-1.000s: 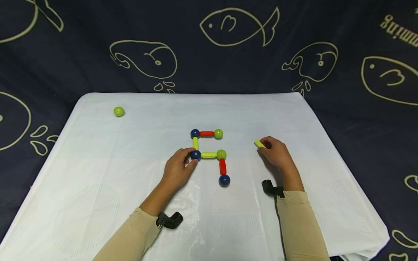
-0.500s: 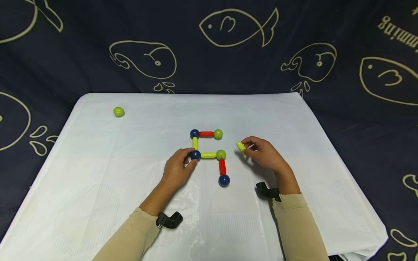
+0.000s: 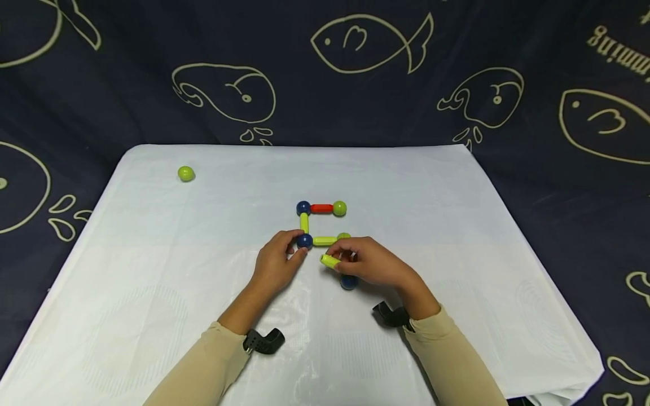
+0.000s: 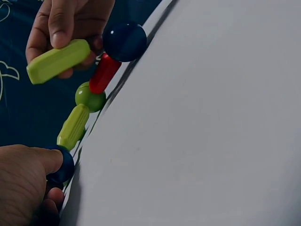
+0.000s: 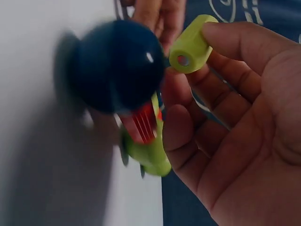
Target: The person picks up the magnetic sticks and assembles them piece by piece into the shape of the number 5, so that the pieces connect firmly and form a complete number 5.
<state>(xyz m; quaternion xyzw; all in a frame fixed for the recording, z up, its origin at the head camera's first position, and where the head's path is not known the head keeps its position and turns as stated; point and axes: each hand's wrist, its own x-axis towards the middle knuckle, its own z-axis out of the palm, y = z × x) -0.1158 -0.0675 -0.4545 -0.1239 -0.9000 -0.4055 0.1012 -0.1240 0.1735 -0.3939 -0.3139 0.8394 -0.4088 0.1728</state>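
Note:
My left hand [image 3: 276,264] pinches the blue ball [image 3: 304,241] at the left corner of a figure of magnetic rods and balls. From that ball a yellow-green rod [image 3: 304,223] runs to another blue ball [image 3: 303,208], and a second yellow-green rod [image 3: 324,241] runs right to a green ball [image 4: 90,97]. A red rod [image 4: 104,74] joins this green ball to the lower blue ball [image 3: 348,282]. Between thumb and fingers, my right hand [image 3: 373,262] holds a loose yellow-green rod [image 3: 329,261] above the figure, hiding the lower red rod in the head view.
A red rod [image 3: 321,208] with a green ball [image 3: 339,208] at its end forms the figure's top arm. One loose green ball [image 3: 185,173] lies at the far left of the white-covered table [image 3: 152,225]. A dark fish-print cloth [image 3: 294,113] hangs behind.
My right hand has carried the yellow-green rod leftward and toward me, from the right side to over the figure's lower part. My left hand stays on the corner blue ball.

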